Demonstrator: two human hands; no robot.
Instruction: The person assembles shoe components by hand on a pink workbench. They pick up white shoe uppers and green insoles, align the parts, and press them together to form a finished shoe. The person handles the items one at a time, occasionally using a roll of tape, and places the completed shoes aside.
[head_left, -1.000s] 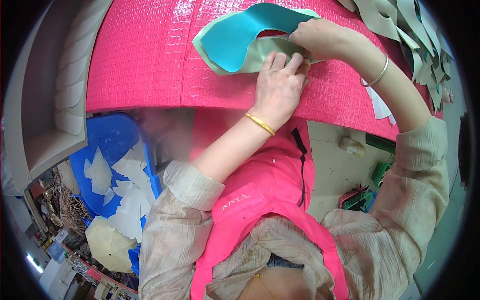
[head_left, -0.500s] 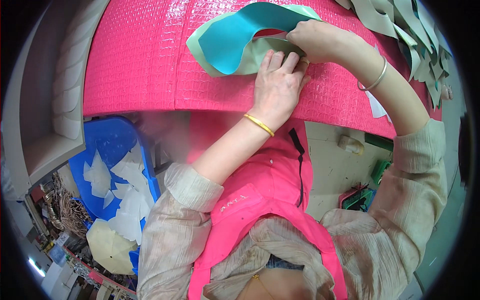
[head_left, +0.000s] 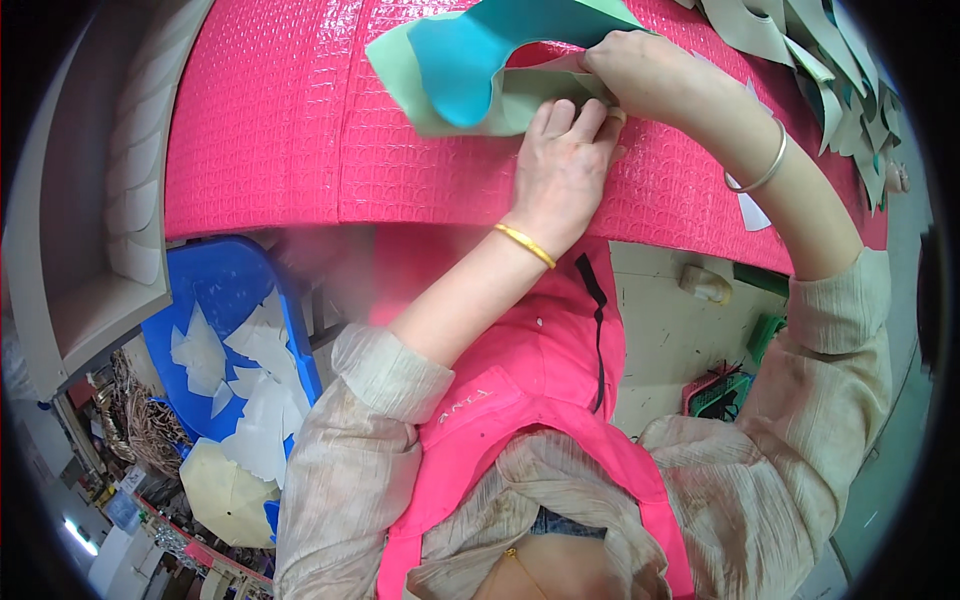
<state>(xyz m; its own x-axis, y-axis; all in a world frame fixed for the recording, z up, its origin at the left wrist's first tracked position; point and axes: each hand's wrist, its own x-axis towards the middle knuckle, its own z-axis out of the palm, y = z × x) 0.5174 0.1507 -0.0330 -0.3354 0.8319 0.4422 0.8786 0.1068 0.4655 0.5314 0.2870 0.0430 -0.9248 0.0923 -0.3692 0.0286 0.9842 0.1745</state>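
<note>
A curved teal piece of leather-like sheet [head_left: 470, 60] lies over a pale green piece [head_left: 400, 85] of similar outline, near the far edge of the view. Together they look like shoe upper parts. My right hand [head_left: 640, 75] is closed in a pinch at their right end, its fingertips partly hidden. Just nearer to me, my left hand [head_left: 565, 165] has its fingers bent and pressed together on the near edge of the pale green piece. Between the two pieces, a gap shows the pink surface.
The pieces rest on a pink textured work surface [head_left: 260, 150]. More grey-green cut pieces [head_left: 800, 50] hang in a pile at the far right. White scraps lie in a blue bin [head_left: 220, 270] below left. A grey shelf box [head_left: 75, 270] holds stacked pale pieces at left.
The teal piece's left end has shifted away from me and right, and the pale green piece has moved slightly away. Both hands stay at the right end, moving only a little.
</note>
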